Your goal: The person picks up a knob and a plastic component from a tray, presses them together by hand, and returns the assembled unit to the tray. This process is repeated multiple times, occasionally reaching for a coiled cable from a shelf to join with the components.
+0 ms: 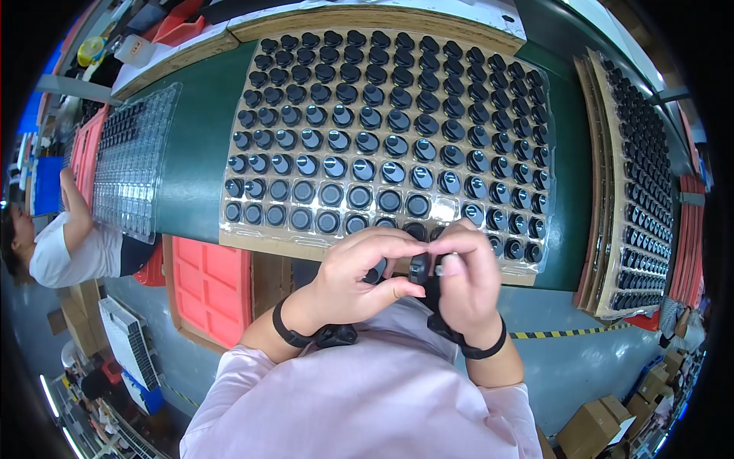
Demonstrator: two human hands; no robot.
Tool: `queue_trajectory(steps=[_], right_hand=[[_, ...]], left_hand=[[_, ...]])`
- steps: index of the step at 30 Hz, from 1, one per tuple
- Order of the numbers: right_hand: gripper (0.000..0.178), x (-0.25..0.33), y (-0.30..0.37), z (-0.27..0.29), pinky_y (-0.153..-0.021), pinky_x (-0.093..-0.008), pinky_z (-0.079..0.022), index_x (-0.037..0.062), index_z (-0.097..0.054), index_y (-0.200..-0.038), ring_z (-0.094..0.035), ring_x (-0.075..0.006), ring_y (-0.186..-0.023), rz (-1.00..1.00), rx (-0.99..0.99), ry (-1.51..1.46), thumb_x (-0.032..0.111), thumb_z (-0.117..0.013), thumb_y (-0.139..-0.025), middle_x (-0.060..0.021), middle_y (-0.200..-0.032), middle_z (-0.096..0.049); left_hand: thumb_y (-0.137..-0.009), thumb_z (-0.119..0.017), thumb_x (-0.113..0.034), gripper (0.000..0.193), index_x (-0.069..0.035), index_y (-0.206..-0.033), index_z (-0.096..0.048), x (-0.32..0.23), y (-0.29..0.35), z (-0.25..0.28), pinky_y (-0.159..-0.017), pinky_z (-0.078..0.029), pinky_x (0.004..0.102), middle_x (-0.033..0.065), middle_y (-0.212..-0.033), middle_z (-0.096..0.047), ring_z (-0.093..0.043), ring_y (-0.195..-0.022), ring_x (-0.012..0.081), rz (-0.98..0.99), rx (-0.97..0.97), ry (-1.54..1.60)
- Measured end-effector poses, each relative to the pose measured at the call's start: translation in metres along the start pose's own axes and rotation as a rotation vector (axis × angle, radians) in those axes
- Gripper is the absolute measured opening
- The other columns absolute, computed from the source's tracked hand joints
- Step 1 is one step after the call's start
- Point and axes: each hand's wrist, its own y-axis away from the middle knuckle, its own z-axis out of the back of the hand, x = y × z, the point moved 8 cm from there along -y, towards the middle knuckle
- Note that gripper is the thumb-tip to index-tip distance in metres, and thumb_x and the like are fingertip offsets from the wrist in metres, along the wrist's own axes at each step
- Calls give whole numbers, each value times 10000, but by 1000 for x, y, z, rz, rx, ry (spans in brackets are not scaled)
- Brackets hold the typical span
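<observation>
Just above the near edge of a clear plastic tray (445, 208), my two hands are close together. My left hand (355, 268) pinches a small black round part (419, 268) between thumb and fingers. My right hand (470, 279) has its thumb and index finger pressed together beside that part, with a small light-coloured piece (441, 265) at the fingertips; its kind is too small to tell. Many black knob-like parts (392, 172) fill the tray in rows. Those at the near left show round flat faces, while others stand with glossy tops. My hands cover some near pockets.
Cardboard (275, 242) lies under the tray on a green tabletop (195, 164). Stacked trays of black parts (642, 183) stand at right, and a partly filled tray (134, 164) at left. Near it sits a co-worker (80, 245). Red crates (210, 291) stand below the table's left side.
</observation>
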Motion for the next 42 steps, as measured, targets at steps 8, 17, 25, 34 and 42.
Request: queue_trajectory(steps=[8, 17, 25, 34, 42], right_hand=[[150, 2, -1, -2, -641, -259, -372, 14, -552, -988, -460, -147, -695, 19, 5, -18, 112, -573, -877, -64, -823, -539], [184, -3, 1, 2, -636, -267, -380, 6, -492, -1071, -445, -111, -708, 40, 34, -64, 109, -514, -920, -46, -872, -484], [261, -3, -1, -4, -677, -260, -380, 3, -484, -1092, -456, -117, -728, -216, 2, -301, 216, -511, -942, -55, -843, -491], [344, -1, -2, -1, -693, -281, -391, 6, -548, -1021, -486, -156, -763, -52, 114, 96, 282, -675, -860, -79, -881, -531], [308, 9, -6, 3, -716, -319, -422, 6, -600, -973, -527, -234, -816, 187, 148, 282, 244, -709, -811, -122, -905, -574]], left_hand=[[-727, -818, -177, 448, -6, -1089, -616, -2, -3, 0, -597, -456, 242, 130, -1011, -638, -522, -601, 110, -28, 18, 10], [-732, -815, -193, 458, -8, -1104, -621, 0, -3, 0, -588, -455, 239, 126, -1004, -642, -528, -604, 104, 0, 33, 47], [-739, -809, -200, 463, -4, -1114, -623, 2, -3, 2, -584, -456, 238, 126, -1002, -648, -533, -606, 102, 17, 26, 94], [-742, -802, -249, 478, 7, -1106, -626, 4, -5, 5, -590, -452, 239, 114, -972, -651, -527, -601, 107, 0, -2, -5], [-791, -743, -362, 522, 23, -1119, -615, 17, -4, 1, -615, -442, 257, 103, -948, -644, -517, -628, 110, 110, 79, 39]])
